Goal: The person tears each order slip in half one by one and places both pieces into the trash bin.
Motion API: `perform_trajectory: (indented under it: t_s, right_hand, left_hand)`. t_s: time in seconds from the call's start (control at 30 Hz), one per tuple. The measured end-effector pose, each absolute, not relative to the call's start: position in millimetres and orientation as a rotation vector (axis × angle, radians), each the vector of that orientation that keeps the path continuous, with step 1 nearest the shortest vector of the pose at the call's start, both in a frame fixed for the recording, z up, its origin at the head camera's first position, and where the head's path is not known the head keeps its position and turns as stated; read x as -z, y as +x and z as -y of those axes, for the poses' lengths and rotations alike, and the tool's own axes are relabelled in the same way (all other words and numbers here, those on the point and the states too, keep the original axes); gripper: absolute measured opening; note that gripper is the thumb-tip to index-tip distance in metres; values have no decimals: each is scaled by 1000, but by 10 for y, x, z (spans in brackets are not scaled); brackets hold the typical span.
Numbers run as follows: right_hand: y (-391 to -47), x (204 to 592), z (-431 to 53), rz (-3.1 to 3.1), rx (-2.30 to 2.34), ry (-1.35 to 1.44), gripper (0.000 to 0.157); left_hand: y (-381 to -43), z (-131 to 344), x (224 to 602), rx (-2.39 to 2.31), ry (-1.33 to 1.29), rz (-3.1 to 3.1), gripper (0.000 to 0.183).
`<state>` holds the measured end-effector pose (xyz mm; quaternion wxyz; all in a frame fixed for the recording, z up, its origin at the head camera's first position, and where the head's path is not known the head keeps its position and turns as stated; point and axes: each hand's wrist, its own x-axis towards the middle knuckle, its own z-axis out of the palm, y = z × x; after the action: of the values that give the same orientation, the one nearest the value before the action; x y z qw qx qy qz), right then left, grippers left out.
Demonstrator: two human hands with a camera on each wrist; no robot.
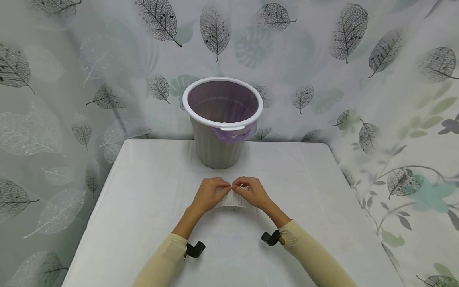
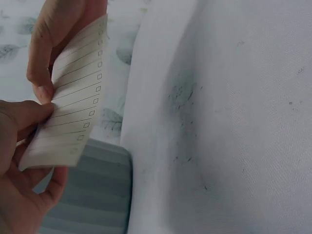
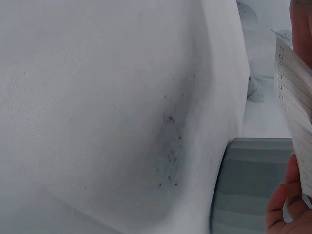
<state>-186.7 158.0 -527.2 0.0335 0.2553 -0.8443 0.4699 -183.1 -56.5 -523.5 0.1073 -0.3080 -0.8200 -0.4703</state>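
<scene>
A lined slip of paper (image 1: 232,200) with a column of small checkboxes is held above the white table, in front of the bin. My left hand (image 1: 211,193) pinches its top edge with thumb and fingers. Close beside it, the right hand (image 1: 252,193) pinches the same edge, the fingertips of both hands nearly meeting. In the left wrist view the slip (image 2: 73,97) bends between the two hands, its printed lines and boxes facing the camera. Part of the slip (image 3: 295,92) is cut off by the frame edge in the right wrist view.
A grey bin (image 1: 218,147) with a white rim and a purple liner bag (image 1: 234,135) stands at the table's far edge. White cloth covers the table (image 1: 143,179). Behind hangs a leaf-patterned curtain (image 1: 122,59). Black wrist cameras (image 1: 195,249) sit at both sleeves.
</scene>
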Motion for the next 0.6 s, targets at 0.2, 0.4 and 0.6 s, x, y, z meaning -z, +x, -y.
perform_trajectory:
  t_s: [0.2,0.4,0.6]
  right_hand:
    - [-1873,5263,-1568,2566,-1568,752,7]
    - [-1862,5259,-1568,2606,-1666,667,10]
    - [-1869,5224,-1570,2614,-1658,675,10]
  left_hand:
    - [-1818,564,5257,1379,-896,2351,3]
    - [-1799,563,5279,1420,-880,2316,4]
    - [-1794,559,5260,1425,-867,2307,4]
